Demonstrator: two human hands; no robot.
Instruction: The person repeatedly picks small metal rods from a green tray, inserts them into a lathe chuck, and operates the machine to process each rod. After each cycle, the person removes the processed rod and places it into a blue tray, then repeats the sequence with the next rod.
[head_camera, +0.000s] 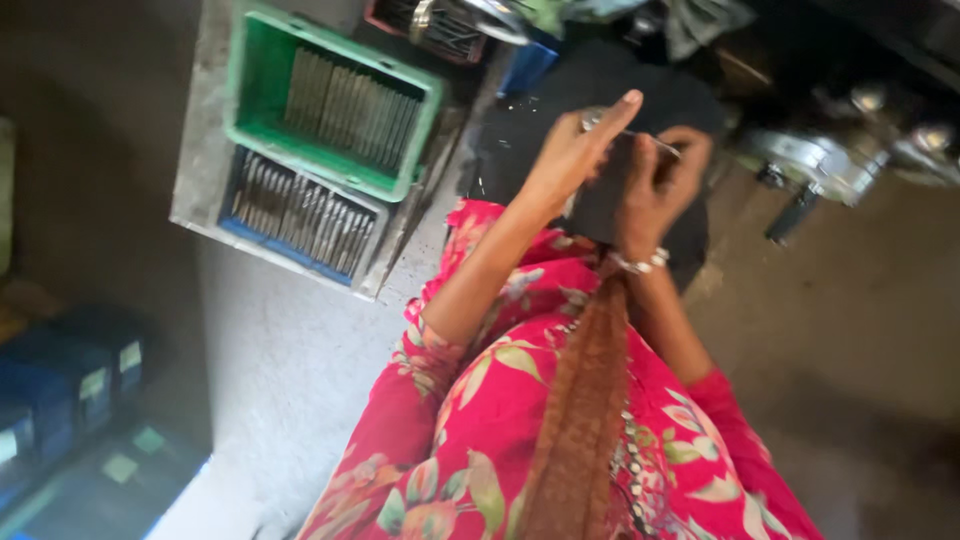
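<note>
While your left hand braced the dark pad, your right hand pinched a thin metal piece against it, steadying it, right of the green crate.

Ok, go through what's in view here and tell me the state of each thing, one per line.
Left hand: raised, forefinger stretched out, gripping a thin metal piece.
Right hand: curled, pinching the same piece.
Thin metal piece: held between both hands; blurred.
Green crate: open, partly filled with a row of metal strips.
Blue crate: open, packed with metal strips, partly under the green one.
Bracelet: on the right wrist.
</note>
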